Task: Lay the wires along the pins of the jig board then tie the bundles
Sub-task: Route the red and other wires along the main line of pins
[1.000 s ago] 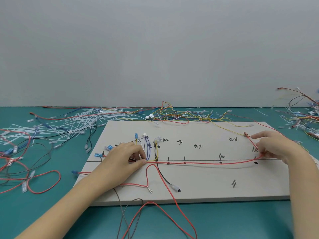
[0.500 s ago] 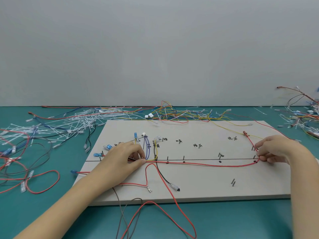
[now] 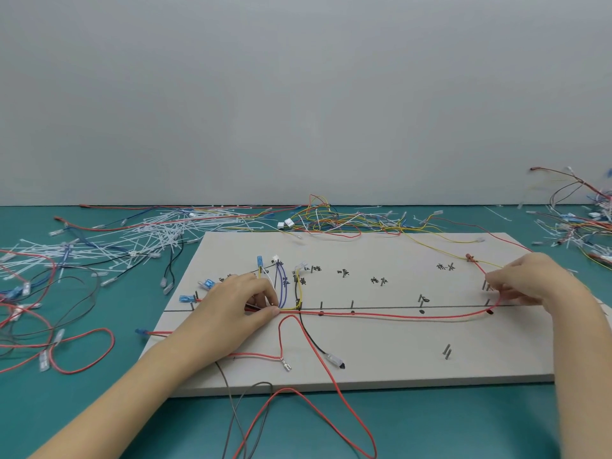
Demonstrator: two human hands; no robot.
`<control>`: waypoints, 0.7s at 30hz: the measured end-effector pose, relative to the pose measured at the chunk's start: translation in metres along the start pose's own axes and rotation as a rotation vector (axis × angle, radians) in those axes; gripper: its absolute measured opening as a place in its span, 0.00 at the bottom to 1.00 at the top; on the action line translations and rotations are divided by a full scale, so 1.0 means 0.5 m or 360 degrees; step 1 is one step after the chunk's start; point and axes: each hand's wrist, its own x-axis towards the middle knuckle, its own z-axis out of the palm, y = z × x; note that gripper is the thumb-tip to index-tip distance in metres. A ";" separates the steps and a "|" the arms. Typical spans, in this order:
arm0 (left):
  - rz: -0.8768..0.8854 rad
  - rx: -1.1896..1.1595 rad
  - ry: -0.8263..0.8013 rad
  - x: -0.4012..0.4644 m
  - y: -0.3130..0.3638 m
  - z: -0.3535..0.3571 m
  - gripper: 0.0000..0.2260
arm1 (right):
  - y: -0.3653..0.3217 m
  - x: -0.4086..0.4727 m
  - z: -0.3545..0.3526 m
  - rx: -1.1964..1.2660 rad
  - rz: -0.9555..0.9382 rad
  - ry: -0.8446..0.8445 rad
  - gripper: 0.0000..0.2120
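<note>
The jig board (image 3: 364, 352) was laid flat on the green bench (image 3: 99, 409). A red wire (image 3: 397, 315) was routed just below the black line, along the row of pins (image 3: 352, 304), and curved upward at the right end. The wire bundle was pinched against the board by the left hand (image 3: 238, 303), thumb and forefinger pressed together. The red wire's right bend was pinched by the curled fingers of the right hand (image 3: 530, 283). Loose white cable ties (image 3: 149, 233) were scattered at far left.
</note>
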 end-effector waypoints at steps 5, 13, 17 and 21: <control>-0.0003 -0.0008 -0.0005 0.000 -0.001 -0.001 0.03 | 0.001 -0.001 0.007 -0.0001 -0.0138 -0.0074 0.04; -0.0008 -0.0012 -0.0005 0.000 -0.003 0.000 0.03 | -0.007 -0.012 0.012 -0.0164 -0.0245 -0.0169 0.07; 0.0001 -0.0005 -0.0001 0.000 -0.003 0.001 0.03 | -0.011 -0.013 0.017 -0.0154 -0.0176 -0.0177 0.08; -0.0002 -0.0004 -0.0001 0.000 -0.004 0.001 0.03 | -0.002 -0.006 0.012 -0.0066 -0.0104 -0.0115 0.06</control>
